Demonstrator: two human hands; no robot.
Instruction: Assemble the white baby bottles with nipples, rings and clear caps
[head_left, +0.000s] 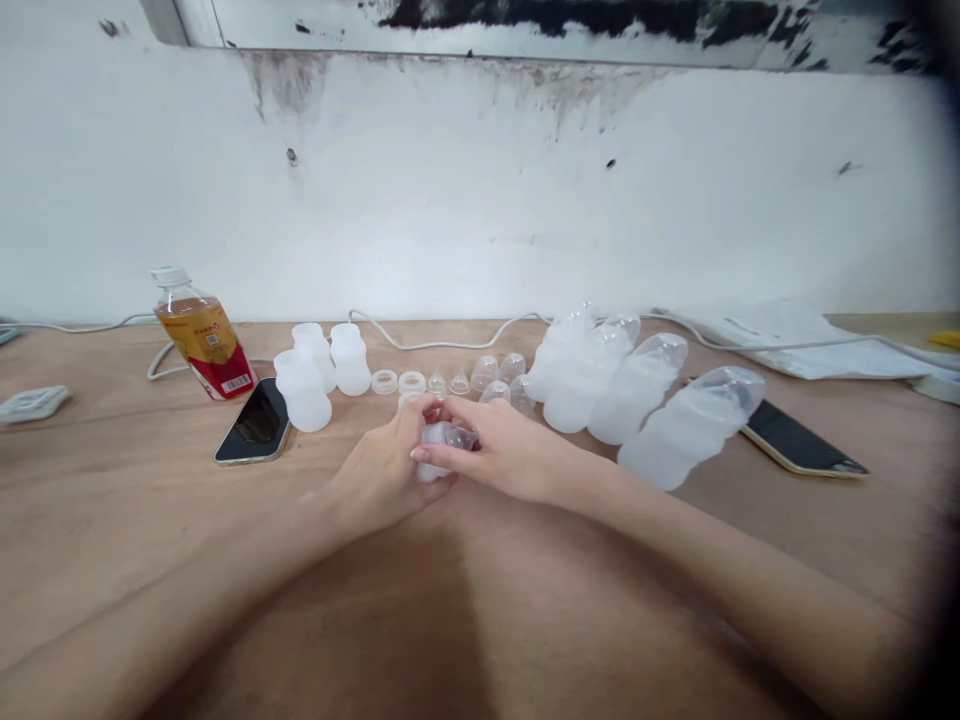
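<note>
Left hand (391, 457) and right hand (504, 445) pinch one bottle (433, 435); fitting its clear top (460, 437) appears the current step; next move likely calls for steady alignment.

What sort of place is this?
Probably a basic workroom, maybe a small workshop: a wooden table against a stained wall, with small white bottles and loose clear caps grouped on it.

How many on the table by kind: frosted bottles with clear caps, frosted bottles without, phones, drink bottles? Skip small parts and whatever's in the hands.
Frosted bottles with clear caps: 4
Frosted bottles without caps: 3
Phones: 2
Drink bottle: 1
Total: 10
</note>
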